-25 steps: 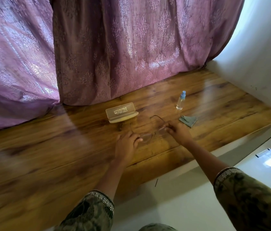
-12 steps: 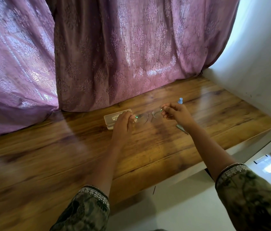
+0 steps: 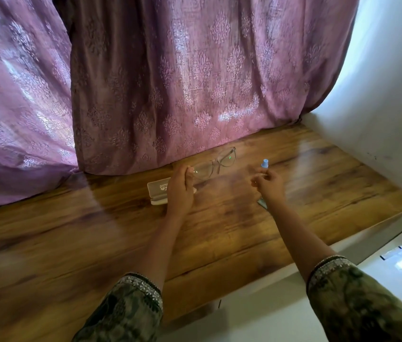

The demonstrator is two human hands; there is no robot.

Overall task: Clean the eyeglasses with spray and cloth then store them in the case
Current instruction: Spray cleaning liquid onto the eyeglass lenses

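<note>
My left hand (image 3: 181, 188) holds the thin-framed eyeglasses (image 3: 216, 162) by one end, lifted above the wooden table (image 3: 121, 233) with the lenses pointing away to the right. My right hand (image 3: 268, 183) has come off the frame and hovers with loosely curled fingers just in front of the spray bottle (image 3: 264, 164), whose blue cap shows above the fingers. The cream eyeglass case (image 3: 156, 191) lies shut on the table, partly behind my left hand. A corner of the grey cloth (image 3: 262, 203) peeks out beside my right wrist.
A purple patterned curtain (image 3: 170, 82) hangs along the back of the table. A white wall (image 3: 380, 107) closes the right side. The table's front edge runs diagonally near my forearms, with white floor below.
Both hands lifted the eyeglasses off the table. Then my right hand let go and moved right toward the spray bottle, leaving the glasses in my left hand.
</note>
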